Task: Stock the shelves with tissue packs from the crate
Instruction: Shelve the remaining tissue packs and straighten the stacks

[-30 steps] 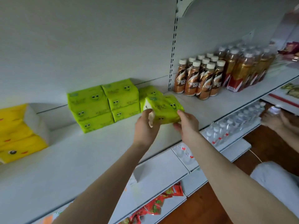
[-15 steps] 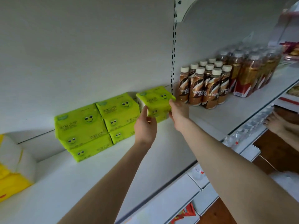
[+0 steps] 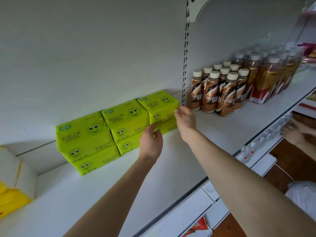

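Currently on the white shelf (image 3: 222, 134), centre of frame: six green tissue packs (image 3: 82, 134) with smiley faces, in three stacks of two, set against the back panel.

Item 1: the upper right pack (image 3: 159, 104), lying flat on the pack beneath, at the right end of the row, just beside the slotted upright (image 3: 185, 57).

Item 2: left hand (image 3: 150, 141), below and in front of this stack. Its fingers are loosely curled and clamp nothing; the thumb tip (image 3: 152, 125) reaches the pack's lower front edge, though contact cannot be told.

Item 3: right hand (image 3: 186, 121), at the pack's right end. Its fingers (image 3: 178, 111) are relaxed and slightly bent, tips at the pack's right corner, not wrapped round it.

Item 4: brown coffee bottles (image 3: 213, 94), upright, right of the upright post.

Item 5: yellow tissue packs (image 3: 12, 200), lower left edge of frame.

Item 6: another person's hand (image 3: 294, 134), far right, at a lower shelf.
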Demonstrator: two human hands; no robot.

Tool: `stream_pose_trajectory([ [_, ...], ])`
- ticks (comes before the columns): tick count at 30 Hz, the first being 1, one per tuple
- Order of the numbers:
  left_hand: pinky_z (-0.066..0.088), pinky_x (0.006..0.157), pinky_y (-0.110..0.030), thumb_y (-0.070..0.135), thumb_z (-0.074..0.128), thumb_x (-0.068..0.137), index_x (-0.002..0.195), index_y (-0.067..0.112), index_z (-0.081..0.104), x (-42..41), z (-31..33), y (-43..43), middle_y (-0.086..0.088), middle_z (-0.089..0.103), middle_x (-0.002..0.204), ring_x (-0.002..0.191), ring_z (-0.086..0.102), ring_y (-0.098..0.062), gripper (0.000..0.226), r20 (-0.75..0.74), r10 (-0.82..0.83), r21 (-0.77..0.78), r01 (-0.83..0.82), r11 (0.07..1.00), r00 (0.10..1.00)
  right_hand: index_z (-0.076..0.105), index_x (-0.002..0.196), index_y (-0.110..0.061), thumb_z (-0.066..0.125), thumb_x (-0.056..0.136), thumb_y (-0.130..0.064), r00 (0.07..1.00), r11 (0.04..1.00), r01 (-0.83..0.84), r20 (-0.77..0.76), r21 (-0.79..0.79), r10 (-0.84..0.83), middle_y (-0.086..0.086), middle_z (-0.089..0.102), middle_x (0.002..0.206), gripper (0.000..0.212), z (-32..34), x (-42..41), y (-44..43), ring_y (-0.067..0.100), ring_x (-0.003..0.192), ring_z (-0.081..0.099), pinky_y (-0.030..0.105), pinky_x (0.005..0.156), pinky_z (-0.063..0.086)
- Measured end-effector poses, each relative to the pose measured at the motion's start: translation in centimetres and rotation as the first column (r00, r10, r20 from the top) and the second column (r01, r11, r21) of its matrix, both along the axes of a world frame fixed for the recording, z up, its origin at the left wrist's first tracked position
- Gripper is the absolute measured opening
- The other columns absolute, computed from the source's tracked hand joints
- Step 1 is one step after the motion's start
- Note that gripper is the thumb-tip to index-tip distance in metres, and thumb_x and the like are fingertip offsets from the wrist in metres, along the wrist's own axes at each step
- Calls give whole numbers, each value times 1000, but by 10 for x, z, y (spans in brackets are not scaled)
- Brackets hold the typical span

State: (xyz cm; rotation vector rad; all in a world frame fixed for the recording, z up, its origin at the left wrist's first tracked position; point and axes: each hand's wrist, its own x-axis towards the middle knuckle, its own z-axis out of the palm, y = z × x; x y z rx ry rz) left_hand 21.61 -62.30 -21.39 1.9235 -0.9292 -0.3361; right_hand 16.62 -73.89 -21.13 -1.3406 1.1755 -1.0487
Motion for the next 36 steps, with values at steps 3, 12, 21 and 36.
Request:
stream_pose_trajectory([
  [3, 36, 102, -28, 11, 44, 96, 135, 5, 46, 1, 0, 1, -11, 50, 138, 125, 48, -25, 40, 0, -2, 1, 2, 1000, 1000, 56, 119, -4, 62, 87, -16, 997, 998, 44, 55, 34, -46, 15, 60, 119, 34, -2, 2, 3, 23, 101, 57, 30, 88, 44],
  [12, 35, 102, -26, 10, 43, 96, 136, 5, 45, 3, -1, 3, -10, 49, 139, 127, 47, -23, 41, -29, -21, 0, 21, 1000, 999, 57, 120, -3, 55, 89, -4, 995, 994, 35, 85, 103, -44, 16, 61, 122, 32, -8, -1, 2, 16, 96, 53, 23, 84, 40],
  [21, 34, 108, -32, 12, 44, 96, 139, 5, 40, -1, 0, 6, -11, 44, 143, 132, 42, -24, 44, -49, -51, 41, 53, 998, 997, 52, 125, -6, 39, 90, 5, 996, 975, -89, 41, 206, 82, 7, 55, 111, 38, -9, -12, 8, 23, 107, 52, 36, 98, 43],
  [36, 34, 107, -33, 5, 37, 94, 140, 4, 40, 1, -1, 29, -12, 45, 143, 132, 41, -27, 46, -111, -53, 157, 71, 985, 992, 40, 138, -11, 42, 91, 0, 961, 922, -275, 60, 274, 269, 9, 45, 141, 48, -12, 4, 41, 24, 127, 44, 43, 109, 36],
])
